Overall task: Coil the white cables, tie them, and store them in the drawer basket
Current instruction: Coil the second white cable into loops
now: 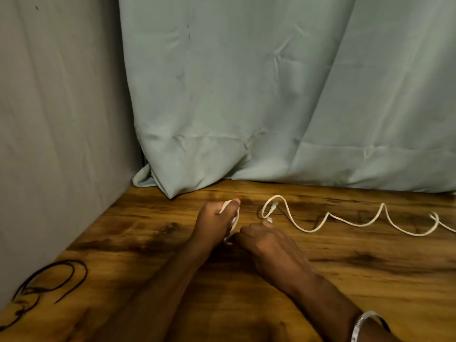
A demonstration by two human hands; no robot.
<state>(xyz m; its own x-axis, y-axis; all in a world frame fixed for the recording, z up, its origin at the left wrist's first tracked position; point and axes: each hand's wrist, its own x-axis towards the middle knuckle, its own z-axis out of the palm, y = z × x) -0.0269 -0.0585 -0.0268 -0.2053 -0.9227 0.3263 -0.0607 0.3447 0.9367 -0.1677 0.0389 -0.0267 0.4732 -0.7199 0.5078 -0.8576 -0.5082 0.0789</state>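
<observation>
On the wooden desk (320, 280) both hands work close together near the back edge. The left hand (213, 222) is curled round a small bundle of white cable (234, 222), with a loop showing above the thumb and strands running down past the palm to the desk. The right hand (265, 239) lies just beside it, knuckles up and fingers curled; a cable end with a clear plug (269, 220) shows at its fingertips, seemingly pinched there, though the grip itself is hidden behind the fingers. A second plug (274, 207) lies just beyond, inside a small loop of the same cable, which then snakes away in waves across the desk to the right edge of view. A silver bangle (365, 322) sits on the right wrist. At the near left corner of the desk lies a tangle of black cable (59, 275). A pale green curtain (271, 95) hangs behind the desk, its hem resting on the wood, and a grey cloth wall (56, 119) closes the left side.
</observation>
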